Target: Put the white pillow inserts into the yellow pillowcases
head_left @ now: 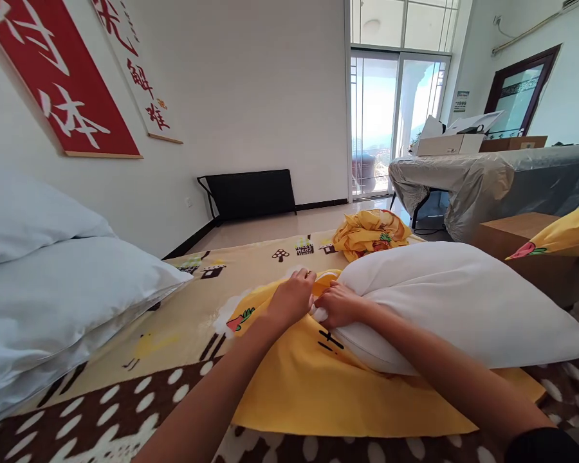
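Note:
A yellow pillowcase (318, 386) with cartoon prints lies flat on the patterned bed sheet (125, 399). A white pillow (453, 308) rests on it, its left end at the case's opening. My left hand (292, 297) is closed, gripping the edge of the pillowcase at the opening. My right hand (335, 303) is closed on the corner of the white pillow right beside it. The two hands touch each other.
Two white pillows (53, 289) are stacked at the left against the wall. A crumpled yellow pillowcase (369, 233) lies at the far end of the bed. A plastic-covered table (492, 180) with boxes stands at the right, a wooden box (516, 235) beside the bed.

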Motion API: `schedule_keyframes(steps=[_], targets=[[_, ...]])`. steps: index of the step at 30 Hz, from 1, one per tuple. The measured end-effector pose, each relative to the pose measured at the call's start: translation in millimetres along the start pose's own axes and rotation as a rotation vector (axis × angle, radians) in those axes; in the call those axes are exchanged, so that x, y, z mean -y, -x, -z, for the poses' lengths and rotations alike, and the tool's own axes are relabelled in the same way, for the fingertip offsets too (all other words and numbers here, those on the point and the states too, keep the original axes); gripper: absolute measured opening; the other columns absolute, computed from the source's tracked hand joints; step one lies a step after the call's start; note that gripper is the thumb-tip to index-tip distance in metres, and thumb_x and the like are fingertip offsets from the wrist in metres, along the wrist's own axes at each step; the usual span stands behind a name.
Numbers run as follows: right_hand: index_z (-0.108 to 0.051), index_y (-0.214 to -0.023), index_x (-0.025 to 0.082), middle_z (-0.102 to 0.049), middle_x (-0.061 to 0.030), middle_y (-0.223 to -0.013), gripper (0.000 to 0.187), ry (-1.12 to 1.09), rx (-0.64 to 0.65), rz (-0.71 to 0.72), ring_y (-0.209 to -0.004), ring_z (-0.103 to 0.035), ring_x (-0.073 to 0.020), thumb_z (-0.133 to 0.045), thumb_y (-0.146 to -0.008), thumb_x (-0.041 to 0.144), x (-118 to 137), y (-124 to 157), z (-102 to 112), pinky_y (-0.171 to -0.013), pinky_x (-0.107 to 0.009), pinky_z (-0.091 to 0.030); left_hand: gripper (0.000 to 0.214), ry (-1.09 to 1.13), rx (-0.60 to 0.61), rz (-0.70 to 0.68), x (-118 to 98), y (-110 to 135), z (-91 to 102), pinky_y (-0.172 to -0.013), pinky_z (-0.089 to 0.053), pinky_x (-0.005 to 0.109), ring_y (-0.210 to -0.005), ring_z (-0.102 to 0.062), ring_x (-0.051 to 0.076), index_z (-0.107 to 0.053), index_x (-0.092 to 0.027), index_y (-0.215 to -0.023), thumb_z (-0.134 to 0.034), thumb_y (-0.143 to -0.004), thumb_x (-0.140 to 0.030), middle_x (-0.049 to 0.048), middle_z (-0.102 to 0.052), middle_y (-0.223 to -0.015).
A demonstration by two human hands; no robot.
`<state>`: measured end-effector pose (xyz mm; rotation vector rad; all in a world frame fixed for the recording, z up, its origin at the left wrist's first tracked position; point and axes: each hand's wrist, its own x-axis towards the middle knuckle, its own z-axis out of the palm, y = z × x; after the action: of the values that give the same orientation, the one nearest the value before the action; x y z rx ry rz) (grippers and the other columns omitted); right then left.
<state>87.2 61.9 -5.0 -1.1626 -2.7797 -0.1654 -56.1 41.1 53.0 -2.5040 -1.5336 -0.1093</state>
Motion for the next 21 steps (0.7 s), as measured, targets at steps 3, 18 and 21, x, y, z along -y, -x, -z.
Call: schedule_keyframes(steps=[3,18,21], targets=[[-0.069,-0.086,0.017,-0.071,-0.0074,-0.077,0.034,-0.008,0.017,0.007,-0.073,-0.063,-0.0210,-0.057,-0.073,0.046,-2,-2,0,-0.077,-0.034,-0.036,0.044,0.033,0.015,0.217,12,1,1.7,-0.083,-0.047,0.041,-0.109,-0.055,0.033,-0.050,-0.012,-0.116,-0.054,-0.079,-0.034,0.0191,-0.058,-0.115],[-0.069,-0.078,0.016,-0.070,-0.0083,-0.073,0.037,-0.042,-0.009,-0.002,-0.073,-0.062,-0.0214,-0.060,-0.073,0.051,-1,-1,0,-0.081,-0.035,-0.037,0.007,0.505,-0.238,0.275,9,15,-1.5,-0.059,-0.037,0.024,-0.063,-0.050,0.013,-0.044,-0.020,-0.078,-0.043,-0.073,-0.016,-0.0019,-0.053,-0.069],[-0.067,-0.078,0.013,-0.069,-0.0089,-0.078,0.030,-0.087,-0.058,-0.002,-0.081,-0.062,-0.0219,-0.062,-0.076,0.043,1,1,-5,-0.084,-0.036,-0.039,0.008,0.625,-0.341,0.178,-19,14,5.0,-0.062,-0.037,0.026,-0.062,-0.049,0.013,-0.043,-0.020,-0.080,-0.041,-0.074,-0.015,-0.0018,-0.052,-0.068]])
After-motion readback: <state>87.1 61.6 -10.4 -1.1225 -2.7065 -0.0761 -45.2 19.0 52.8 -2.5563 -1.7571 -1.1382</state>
